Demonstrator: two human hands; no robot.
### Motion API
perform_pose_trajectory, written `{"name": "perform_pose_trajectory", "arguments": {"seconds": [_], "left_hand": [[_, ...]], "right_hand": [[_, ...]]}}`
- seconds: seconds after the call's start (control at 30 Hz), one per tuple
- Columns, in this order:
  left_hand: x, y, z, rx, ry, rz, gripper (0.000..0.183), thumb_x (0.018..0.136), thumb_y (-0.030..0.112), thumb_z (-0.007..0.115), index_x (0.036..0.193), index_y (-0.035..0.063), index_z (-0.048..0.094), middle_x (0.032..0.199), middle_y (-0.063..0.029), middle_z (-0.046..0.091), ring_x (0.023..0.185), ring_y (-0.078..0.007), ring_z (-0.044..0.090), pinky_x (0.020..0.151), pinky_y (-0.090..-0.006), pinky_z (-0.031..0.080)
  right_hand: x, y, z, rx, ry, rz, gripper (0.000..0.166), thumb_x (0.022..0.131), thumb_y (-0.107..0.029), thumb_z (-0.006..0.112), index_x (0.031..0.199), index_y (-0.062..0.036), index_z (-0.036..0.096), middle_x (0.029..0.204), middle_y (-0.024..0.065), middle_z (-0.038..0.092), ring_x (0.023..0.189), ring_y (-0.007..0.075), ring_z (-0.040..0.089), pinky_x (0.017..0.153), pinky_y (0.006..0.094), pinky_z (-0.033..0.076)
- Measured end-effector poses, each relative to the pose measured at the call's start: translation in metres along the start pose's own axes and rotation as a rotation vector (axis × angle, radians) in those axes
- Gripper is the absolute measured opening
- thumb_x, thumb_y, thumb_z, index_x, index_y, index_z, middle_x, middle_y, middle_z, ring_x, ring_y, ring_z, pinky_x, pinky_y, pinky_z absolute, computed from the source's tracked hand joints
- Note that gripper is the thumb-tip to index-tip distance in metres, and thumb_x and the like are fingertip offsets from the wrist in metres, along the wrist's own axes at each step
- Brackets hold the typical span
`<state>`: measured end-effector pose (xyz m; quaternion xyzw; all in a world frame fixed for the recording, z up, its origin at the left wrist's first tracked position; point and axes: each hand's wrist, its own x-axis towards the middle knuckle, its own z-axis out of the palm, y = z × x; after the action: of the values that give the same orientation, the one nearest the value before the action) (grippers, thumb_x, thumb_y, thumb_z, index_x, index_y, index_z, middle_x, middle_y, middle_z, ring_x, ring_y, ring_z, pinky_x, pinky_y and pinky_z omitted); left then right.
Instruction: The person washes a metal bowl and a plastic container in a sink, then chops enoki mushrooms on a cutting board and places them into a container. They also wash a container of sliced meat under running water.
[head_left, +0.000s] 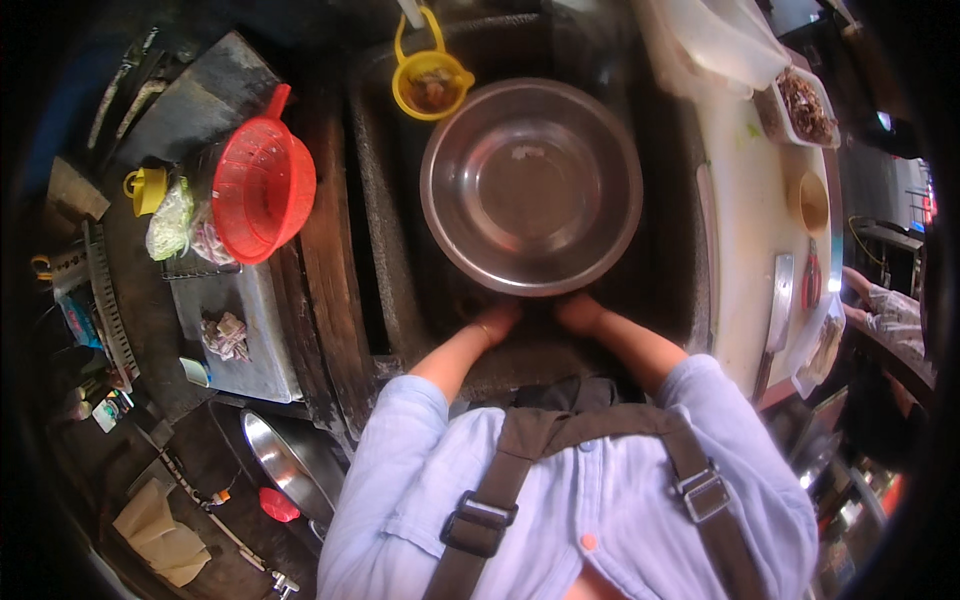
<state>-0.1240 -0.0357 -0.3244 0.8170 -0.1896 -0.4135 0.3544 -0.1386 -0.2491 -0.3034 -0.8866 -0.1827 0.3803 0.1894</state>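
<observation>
A large stainless-steel basin (531, 187) stands in a dark sink before me, with a little water and a small pale scrap at its bottom. My left hand (496, 316) and my right hand (579, 313) are low at its near side, close under the rim. Shadow and the basin hide most of the fingers, so their grip cannot be made out. A yellow plastic strainer (433, 86) with food scraps hangs at the basin's far left edge.
Left of the sink are a red plastic colander (262, 187), bagged vegetables (171, 221) and a crumpled cloth (225, 336). On the white board (739, 225) at right lie a cleaver (781, 300) and red-handled scissors (811, 283). Another person's arm (859, 283) shows at far right.
</observation>
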Motion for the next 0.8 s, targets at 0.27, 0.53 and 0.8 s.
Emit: {"name": "perform_pose_trajectory", "arguments": {"seconds": [0.27,0.53,0.8], "left_hand": [[-0.031,0.089,-0.077,-0.014,-0.443,-0.05,0.017,0.07,0.011,0.058,0.086,0.007,0.062,0.09,-0.0141,0.061,0.08,-0.0254,0.059,0.072,-0.0343,0.047],[0.019,0.146,-0.263,-0.722,0.673,0.103,0.012,0.081,0.008,0.055,0.088,-0.0004,0.059,0.079,-0.0031,0.06,0.067,-0.0089,0.054,0.061,-0.0227,0.045],[0.082,0.1,-0.353,-0.394,0.807,0.007,0.045,0.09,0.035,0.04,0.108,-0.0041,0.053,0.105,-0.0096,0.057,0.1,-0.0172,0.052,0.085,-0.0252,0.038]], "right_hand": [[-0.051,-0.024,-0.101,0.129,-0.356,-0.058,0.03,0.064,-0.026,0.057,0.085,-0.0037,0.061,0.079,0.0204,0.06,0.079,0.0339,0.058,0.07,0.0421,0.046],[0.02,-0.064,-0.25,1.223,0.253,0.05,0.011,0.074,-0.011,0.058,0.078,-0.0006,0.058,0.062,0.0051,0.056,0.054,0.0103,0.052,0.049,0.0235,0.043],[0.128,-0.096,-0.32,1.152,0.461,0.056,0.024,0.08,-0.018,0.054,0.099,-0.0033,0.058,0.082,0.0067,0.06,0.074,0.0123,0.056,0.064,0.0248,0.045]]}}
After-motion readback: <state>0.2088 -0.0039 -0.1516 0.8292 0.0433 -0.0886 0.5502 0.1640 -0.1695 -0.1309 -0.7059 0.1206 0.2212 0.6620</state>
